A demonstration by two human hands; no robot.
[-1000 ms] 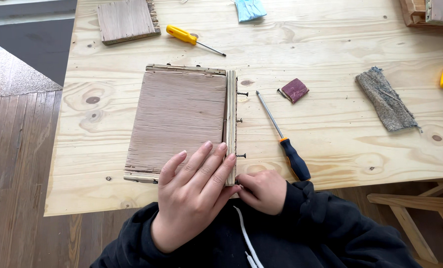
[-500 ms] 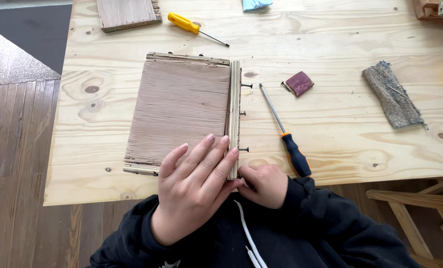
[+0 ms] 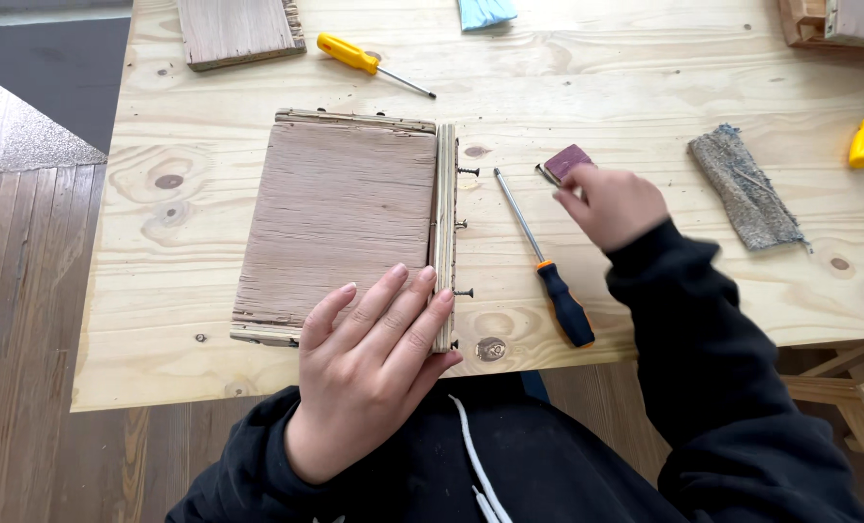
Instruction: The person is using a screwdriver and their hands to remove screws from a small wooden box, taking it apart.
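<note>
- The left hand (image 3: 369, 373) lies flat, fingers spread, pressing the near corner of a wooden panel (image 3: 340, 218) on the plywood table (image 3: 645, 87).
- The right hand (image 3: 611, 203) is blurred, fingertips curled at a small maroon sanding block (image 3: 567, 161); whether it grips is unclear.
- A black-handled screwdriver (image 3: 546, 261) lies between the two hands, just beside the panel's screw-studded edge.

A screwdriver (image 3: 546, 260) lies on the table (image 3: 645, 77) between the wooden panel (image 3: 345, 218) and sanding block (image 3: 566, 161).
</note>
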